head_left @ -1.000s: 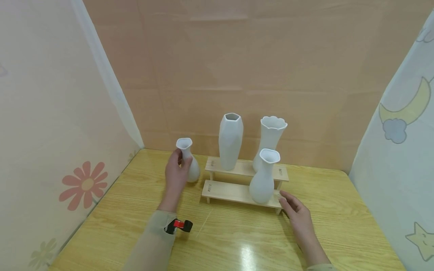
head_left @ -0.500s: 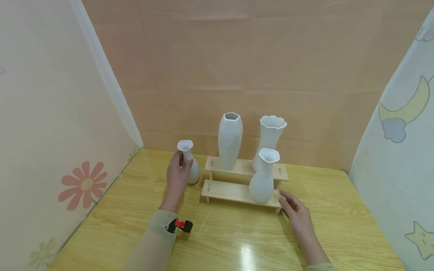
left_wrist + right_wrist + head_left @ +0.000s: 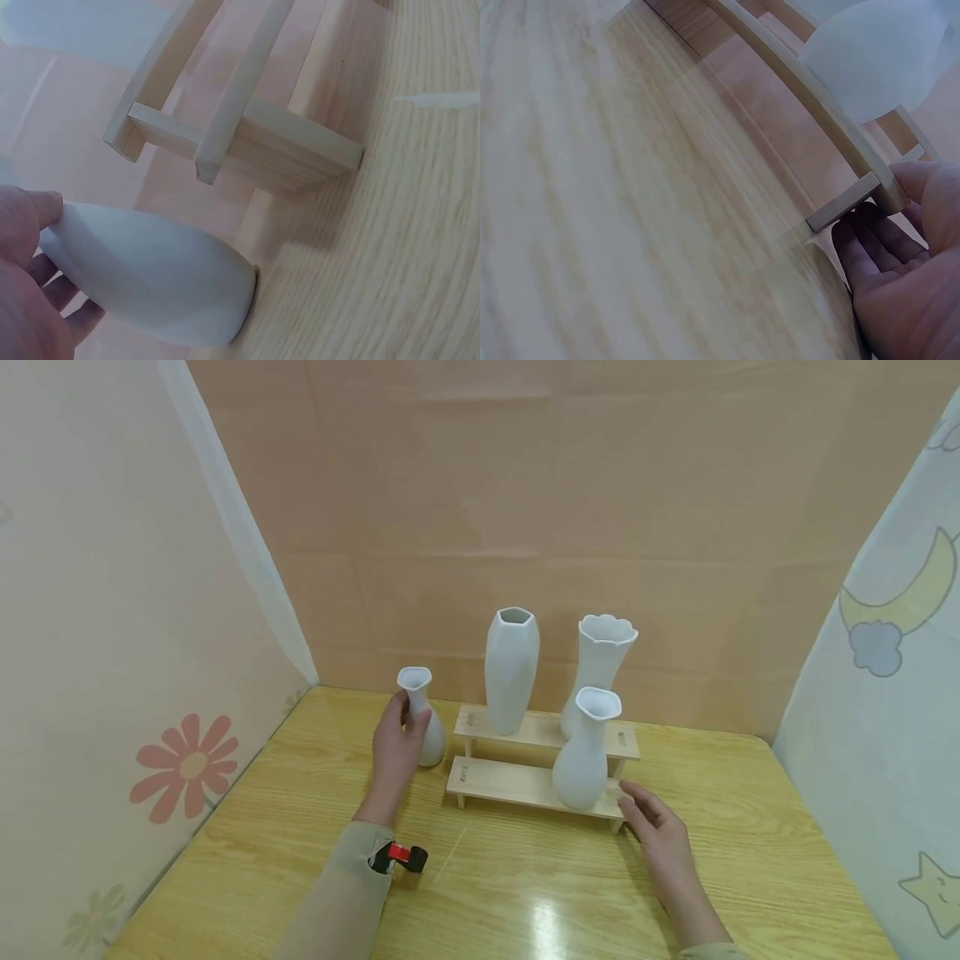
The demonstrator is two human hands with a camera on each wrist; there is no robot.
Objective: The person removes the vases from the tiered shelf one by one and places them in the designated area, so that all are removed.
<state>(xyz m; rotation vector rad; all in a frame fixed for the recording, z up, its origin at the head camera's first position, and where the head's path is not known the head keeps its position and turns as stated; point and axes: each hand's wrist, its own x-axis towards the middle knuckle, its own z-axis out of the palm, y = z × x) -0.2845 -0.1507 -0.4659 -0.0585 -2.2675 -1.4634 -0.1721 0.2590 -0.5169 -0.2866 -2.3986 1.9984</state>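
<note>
My left hand [image 3: 396, 745] holds a small white vase [image 3: 433, 745] by its narrow neck, just left of a two-step wooden stand [image 3: 498, 782]. In the left wrist view, the base of this vase [image 3: 161, 274] is right at the tabletop, with thumb and fingers around the neck. At the stand's other end, my right hand [image 3: 663, 845] grips the lower step. The right wrist view shows the thumb by the step's top and the fingers [image 3: 862, 251] curled under its end. A similar round-bellied vase [image 3: 580, 774] stands on the right of the lower step.
Two taller white vases stand on the upper step: a faceted one [image 3: 512, 672] on the left and a scallop-rimmed one [image 3: 600, 656] on the right, partly hidden. Wood-grain table [image 3: 487, 893] lies in front. Cloth walls enclose the back [image 3: 525, 485] and both sides.
My left hand and its vase have shifted slightly right, toward the stand, and the vase is a little more upright. The right hand and the vases on the stand keep their places.
</note>
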